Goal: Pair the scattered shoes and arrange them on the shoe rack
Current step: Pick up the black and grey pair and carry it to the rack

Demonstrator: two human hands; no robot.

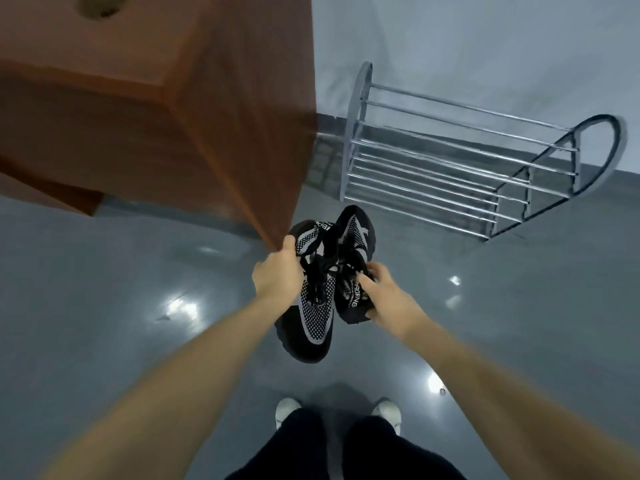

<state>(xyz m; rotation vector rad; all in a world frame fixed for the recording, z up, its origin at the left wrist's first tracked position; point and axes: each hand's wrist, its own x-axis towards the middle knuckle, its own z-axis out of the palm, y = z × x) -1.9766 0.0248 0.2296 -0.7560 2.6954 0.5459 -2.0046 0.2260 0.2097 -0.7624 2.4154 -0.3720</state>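
Feet: two light-coloured shoes (337,412) worn by the person, planted on the grey floor (121,323) below dark trouser legs, toes pointing towards the rack.
Left hand: the left hand (277,273) has its fingers curled round the collar and lace area of the left sneaker (313,313), thumb on top; the shoe hangs with its toe towards the person's feet.
Right hand: the right hand (384,296) pinches the right sneaker (353,258) near its heel tab, fingers wrapped over the edge; this shoe's toe points away, towards the rack.
Pair: both are black with grey dotted mesh, touching side by side in the air, above the floor, long axes roughly parallel but toes facing opposite ways.
Rack: the metal shoe rack (433,161) stands against the wall, ahead and to the right of the held pair, its bars running left to right; no shoe shows on it.
Key relation: the rack lies forward-right of the grip, nearer the right hand, so that shoe seems placed to lead; the left one probably needs turning end for end first.
Cabinet: a brown wooden cabinet (156,116) is just left of the rack, its corner close beside the left hand.
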